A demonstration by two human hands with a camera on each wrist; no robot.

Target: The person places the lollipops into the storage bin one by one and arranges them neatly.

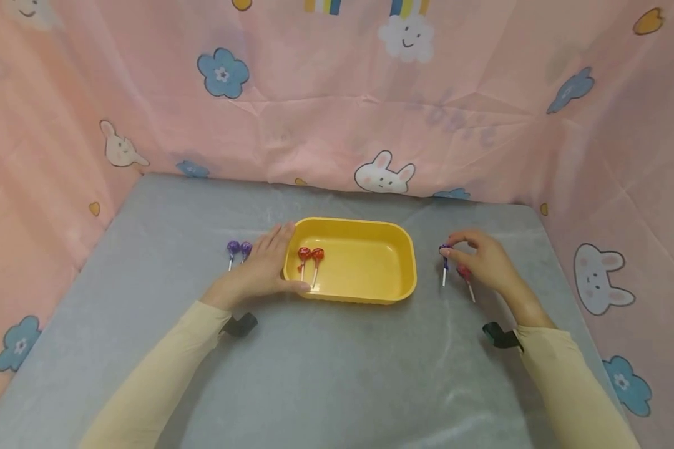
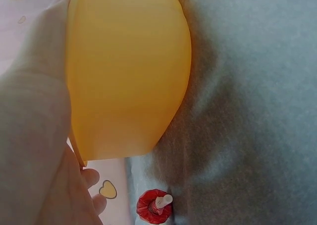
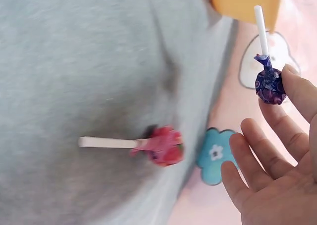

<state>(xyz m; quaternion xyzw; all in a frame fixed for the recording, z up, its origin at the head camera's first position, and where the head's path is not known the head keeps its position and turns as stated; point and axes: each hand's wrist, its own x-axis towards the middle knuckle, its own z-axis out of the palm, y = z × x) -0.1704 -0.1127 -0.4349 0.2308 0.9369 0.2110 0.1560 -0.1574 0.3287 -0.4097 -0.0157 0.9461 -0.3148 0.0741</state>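
My left hand (image 1: 264,262) grips the left end of a yellow plastic basket (image 1: 359,299), thumb over the front rim and fingers at the back corner. Inside the basket, at its left, lie two red-wrapped lollipops (image 1: 317,254). To the right, my right hand (image 1: 483,259) pinches a purple lollipop (image 3: 270,86) by its wrapped head between thumb and index finger, white stick pointing down in the head view. Below this hand a pink-red lollipop (image 3: 166,145) lies on the grey table, and the other fingers are spread loosely.
Left of the basket lie two purple lollipops (image 1: 233,247), partly behind my left hand. A red lollipop (image 2: 153,206) shows on the table in the left wrist view. Pink printed cloth (image 1: 314,137) hangs around the back and sides of the grey table (image 1: 337,368).
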